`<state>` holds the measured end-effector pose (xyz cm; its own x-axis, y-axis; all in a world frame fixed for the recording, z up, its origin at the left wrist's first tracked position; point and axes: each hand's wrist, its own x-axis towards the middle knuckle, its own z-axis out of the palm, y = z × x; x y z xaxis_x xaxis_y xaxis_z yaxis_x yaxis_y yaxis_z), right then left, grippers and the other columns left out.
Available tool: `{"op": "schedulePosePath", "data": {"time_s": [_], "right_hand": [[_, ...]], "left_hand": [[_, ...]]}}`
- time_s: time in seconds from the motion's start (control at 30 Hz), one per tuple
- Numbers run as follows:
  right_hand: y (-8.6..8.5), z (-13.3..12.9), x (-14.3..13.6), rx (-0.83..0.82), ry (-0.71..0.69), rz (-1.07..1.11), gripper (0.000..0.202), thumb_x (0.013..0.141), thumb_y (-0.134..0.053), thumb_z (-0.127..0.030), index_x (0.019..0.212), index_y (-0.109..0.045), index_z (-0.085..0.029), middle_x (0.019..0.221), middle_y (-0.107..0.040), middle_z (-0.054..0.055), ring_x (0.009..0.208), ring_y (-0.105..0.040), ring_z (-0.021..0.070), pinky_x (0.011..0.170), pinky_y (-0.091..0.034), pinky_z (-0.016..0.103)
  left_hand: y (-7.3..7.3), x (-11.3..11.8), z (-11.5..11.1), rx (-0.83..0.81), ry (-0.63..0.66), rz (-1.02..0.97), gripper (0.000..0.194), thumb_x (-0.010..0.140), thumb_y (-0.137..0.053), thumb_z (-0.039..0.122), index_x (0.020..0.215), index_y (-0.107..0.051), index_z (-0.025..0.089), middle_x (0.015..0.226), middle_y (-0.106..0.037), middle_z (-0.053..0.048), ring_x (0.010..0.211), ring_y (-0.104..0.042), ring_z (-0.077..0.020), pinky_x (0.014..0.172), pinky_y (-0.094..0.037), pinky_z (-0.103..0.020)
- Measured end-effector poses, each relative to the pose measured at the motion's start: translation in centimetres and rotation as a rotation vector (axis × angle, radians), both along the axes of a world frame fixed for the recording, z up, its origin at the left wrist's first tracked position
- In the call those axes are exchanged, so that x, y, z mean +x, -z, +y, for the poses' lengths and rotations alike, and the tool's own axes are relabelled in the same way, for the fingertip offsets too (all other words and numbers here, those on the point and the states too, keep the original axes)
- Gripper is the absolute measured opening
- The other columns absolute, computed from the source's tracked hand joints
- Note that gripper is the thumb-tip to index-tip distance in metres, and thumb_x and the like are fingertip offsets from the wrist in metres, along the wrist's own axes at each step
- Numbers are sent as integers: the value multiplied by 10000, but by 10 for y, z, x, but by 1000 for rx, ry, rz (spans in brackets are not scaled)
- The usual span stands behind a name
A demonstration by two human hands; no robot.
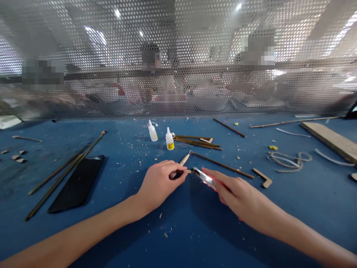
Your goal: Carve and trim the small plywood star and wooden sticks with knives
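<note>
My left hand (163,182) is closed in a pinch on a small wooden piece (189,171), most of it hidden by the fingers. My right hand (237,191) is wrapped round a utility knife (206,178) with a silver body and red edges. The knife's dark front end points left and meets or nearly meets the wooden piece; I cannot tell if they touch. Just beyond my left fingers, a pale slim tool with a metal tip (185,158) slants away. A thin brown stick (223,165) lies behind my right hand.
Two white glue bottles (170,140) stand beyond my hands, beside a bundle of brown sticks (195,142). A black phone (78,184) and long sticks (67,173) lie left. To the right are an L-shaped wooden piece (263,179), string (290,162) and a board (330,141). Perforated metal screen (178,89) behind.
</note>
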<state>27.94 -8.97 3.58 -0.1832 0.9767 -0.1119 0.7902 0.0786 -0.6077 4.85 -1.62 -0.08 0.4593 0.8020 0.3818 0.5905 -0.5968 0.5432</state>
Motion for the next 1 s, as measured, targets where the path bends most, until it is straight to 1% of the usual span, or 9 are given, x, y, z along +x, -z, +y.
{"op": "schedulePosePath", "data": {"time_s": [0.1, 0.2, 0.33, 0.43, 0.53, 0.67, 0.77, 0.83, 1.0], "right_hand": [[0, 1, 1, 10, 9, 29, 500, 1014, -326, -391, 1428, -573, -258, 737, -709, 26, 525, -619, 154, 524, -482, 259], [1, 2, 1, 25, 3, 25, 496, 1021, -321, -399, 1424, -575, -263, 787, -740, 37, 625, -682, 181, 599, -527, 281], [8, 5, 6, 91, -1, -18, 478, 1028, -340, -386, 1450, -540, -284, 923, -781, 46, 787, -742, 221, 752, -565, 337], [12, 6, 12, 178, -56, -54, 467, 1016, -408, -374, 1454, -539, -282, 998, -789, 65, 879, -756, 248, 826, -571, 360], [13, 7, 17, 248, -152, -79, 478, 993, -468, -333, 1464, -532, -291, 1074, -783, 68, 959, -751, 261, 870, -570, 366], [10, 10, 20, 263, -215, -63, 486, 988, -473, -294, 1472, -521, -312, 1122, -775, 46, 954, -756, 240, 867, -578, 347], [8, 12, 20, 247, -229, -45, 475, 992, -470, -290, 1463, -535, -303, 1116, -777, 43, 925, -762, 229, 847, -584, 330], [7, 12, 19, 226, -231, -40, 469, 998, -464, -292, 1461, -538, -307, 1108, -779, 39, 899, -765, 222, 838, -585, 324], [6, 13, 16, 190, -217, -47, 466, 1013, -434, -294, 1469, -523, -332, 1173, -759, 27, 822, -766, 206, 773, -589, 307]], "left_hand": [[1, -1, 1, -13, 8, -18, 101, 899, -709, 268, 962, -772, 222, 740, -663, 22, 712, -599, -143, 694, -456, -283], [0, 0, 1, -2, 18, -12, 124, 918, -701, 303, 985, -768, 224, 774, -690, 17, 741, -599, -150, 713, -463, -287], [-6, -4, -2, 56, 66, 100, 179, 976, -624, 356, 964, -780, 269, 832, -713, 6, 804, -582, -177, 763, -473, -326], [-13, -10, -8, 140, 151, 175, 189, 1000, -586, 320, 1054, -765, 293, 911, -711, -3, 838, -583, -183, 788, -498, -344], [-17, -14, -13, 313, 210, 230, 198, 1008, -565, 243, 1117, -727, 211, 1050, -707, -39, 926, -606, -202, 824, -532, -361], [-15, -10, -17, 544, 336, 357, 253, 999, -490, 89, 1170, -676, 112, 1117, -696, -93, 1021, -639, -229, 905, -558, -379], [-13, -5, -20, 660, 401, 467, 327, 961, -423, -4, 1193, -648, 44, 1088, -706, -133, 1033, -662, -240, 909, -575, -353], [-12, -2, -21, 693, 414, 521, 353, 947, -389, -25, 1183, -646, 30, 1052, -716, -139, 998, -679, -235, 870, -592, -333], [-12, 1, -21, 665, 403, 555, 368, 935, -378, -26, 1178, -646, 42, 1000, -722, -123, 915, -695, -218, 793, -613, -305]]}}
